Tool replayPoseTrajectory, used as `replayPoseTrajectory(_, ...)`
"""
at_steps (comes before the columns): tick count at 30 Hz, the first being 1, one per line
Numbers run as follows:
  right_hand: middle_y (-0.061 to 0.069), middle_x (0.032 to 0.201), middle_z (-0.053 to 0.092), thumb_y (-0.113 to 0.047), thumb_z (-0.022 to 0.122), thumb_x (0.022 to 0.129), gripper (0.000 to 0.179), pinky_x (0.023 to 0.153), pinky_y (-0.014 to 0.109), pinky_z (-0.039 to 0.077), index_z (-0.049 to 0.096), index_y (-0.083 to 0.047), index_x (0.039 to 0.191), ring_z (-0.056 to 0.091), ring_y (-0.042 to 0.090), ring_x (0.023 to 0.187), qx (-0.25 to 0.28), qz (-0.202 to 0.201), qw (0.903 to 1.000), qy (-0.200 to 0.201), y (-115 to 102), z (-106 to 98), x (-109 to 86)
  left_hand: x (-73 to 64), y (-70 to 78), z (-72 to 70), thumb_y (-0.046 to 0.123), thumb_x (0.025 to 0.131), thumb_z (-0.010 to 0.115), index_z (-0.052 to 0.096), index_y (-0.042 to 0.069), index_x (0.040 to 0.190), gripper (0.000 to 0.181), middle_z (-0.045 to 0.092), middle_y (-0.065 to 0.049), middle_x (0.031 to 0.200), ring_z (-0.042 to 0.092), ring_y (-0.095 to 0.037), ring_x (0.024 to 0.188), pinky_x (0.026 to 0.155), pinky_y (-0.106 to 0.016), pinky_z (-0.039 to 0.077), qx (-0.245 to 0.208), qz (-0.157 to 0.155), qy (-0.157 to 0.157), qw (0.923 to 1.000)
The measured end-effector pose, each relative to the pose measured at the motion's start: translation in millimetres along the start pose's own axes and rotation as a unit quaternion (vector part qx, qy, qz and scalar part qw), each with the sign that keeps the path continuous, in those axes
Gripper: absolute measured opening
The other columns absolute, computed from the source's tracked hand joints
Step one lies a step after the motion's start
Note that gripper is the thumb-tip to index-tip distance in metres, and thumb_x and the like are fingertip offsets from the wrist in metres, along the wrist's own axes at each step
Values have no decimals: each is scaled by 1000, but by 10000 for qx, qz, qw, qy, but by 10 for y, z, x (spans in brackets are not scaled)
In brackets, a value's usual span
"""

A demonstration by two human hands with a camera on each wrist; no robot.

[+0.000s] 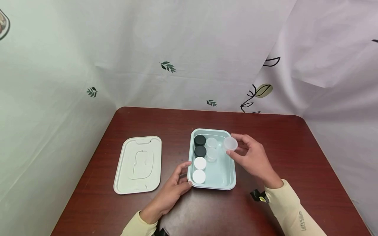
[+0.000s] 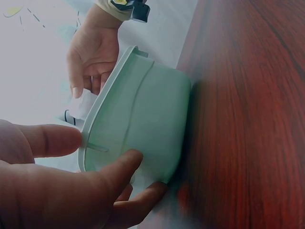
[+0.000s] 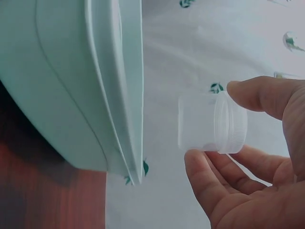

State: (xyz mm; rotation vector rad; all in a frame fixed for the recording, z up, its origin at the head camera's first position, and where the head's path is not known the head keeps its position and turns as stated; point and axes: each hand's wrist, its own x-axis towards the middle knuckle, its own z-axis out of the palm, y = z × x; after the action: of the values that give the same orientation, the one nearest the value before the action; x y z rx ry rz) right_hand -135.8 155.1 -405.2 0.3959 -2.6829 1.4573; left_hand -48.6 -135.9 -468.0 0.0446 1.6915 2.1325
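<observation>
My right hand (image 1: 252,157) pinches a small clear plastic jar (image 3: 205,121) with a ridged lid, between thumb and fingers. The jar is above the right rim of a pale green tub (image 1: 220,170) in the head view. My left hand (image 1: 171,193) rests against the tub's near left corner, its fairly straight fingers touching the rim and outer wall, as the left wrist view shows. Inside the tub, two black-lidded jars (image 1: 200,151) and two white-lidded jars (image 1: 199,176) line the left side. Two clear jars (image 1: 211,154) stand beside the black ones.
A flat off-white lid (image 1: 138,164) lies on the dark red-brown table (image 1: 183,121), left of the tub. Behind the table hangs a pale cloth (image 1: 192,49) with leaf prints. The table's far edge runs just in front of the cloth.
</observation>
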Motion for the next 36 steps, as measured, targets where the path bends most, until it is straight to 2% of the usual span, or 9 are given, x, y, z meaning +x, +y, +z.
replayPoseTrajectory(3,11,129,68,-10,86,87,58,91,40,62,64,-6,140,75,29,109,-81,49,9996,-275,-31,59,-17,2,-1,-2,-2,99,56,33,13,161,68,33,-25,156,58,-25,128,102,-32,51,12,-1,5,10000)
replayPoseTrajectory(5,10,129,68,-11,86,87,57,92,40,61,64,-6,140,74,28,111,-199,36,9988,-436,-49,107,-31,3,-5,-9,-2,99,56,32,13,161,68,33,-25,156,58,-25,128,102,-32,51,28,2,11,10000)
replayPoseTrajectory(14,8,126,70,-7,86,84,53,90,30,62,68,-4,133,69,25,114,-214,-184,9961,-831,-69,370,-95,-4,-23,-32,-3,98,56,33,14,161,69,34,-25,156,58,-26,129,103,-33,51,103,-94,67,9999)
replayPoseTrajectory(21,3,126,70,-14,88,84,51,88,31,63,69,-6,130,70,19,109,-819,-223,9869,-1372,-82,493,-113,-4,-28,-30,-2,99,56,33,15,161,69,35,-24,156,58,-26,129,104,-35,51,129,-99,69,9998)
replayPoseTrajectory(25,4,124,72,-16,89,82,50,86,33,63,70,-7,127,74,17,101,-1072,-342,9837,-1401,-87,505,-111,3,-28,-31,-3,98,56,33,15,161,69,35,-24,156,58,-25,129,104,-35,51,150,-81,82,9998)
replayPoseTrajectory(31,6,123,72,-15,88,83,48,82,28,63,70,-6,126,73,16,99,-1218,-269,9811,-1476,-72,468,-110,22,-28,-28,-3,98,57,33,15,161,69,35,-24,156,58,-25,130,104,-36,51,169,-80,64,9998)
replayPoseTrajectory(36,6,122,72,-16,87,83,47,85,29,61,70,-5,125,70,15,99,-1589,-514,9743,-1511,-41,481,-112,30,-28,-19,-2,99,57,33,15,161,69,35,-24,157,57,-26,131,104,-36,50,167,-72,38,9998)
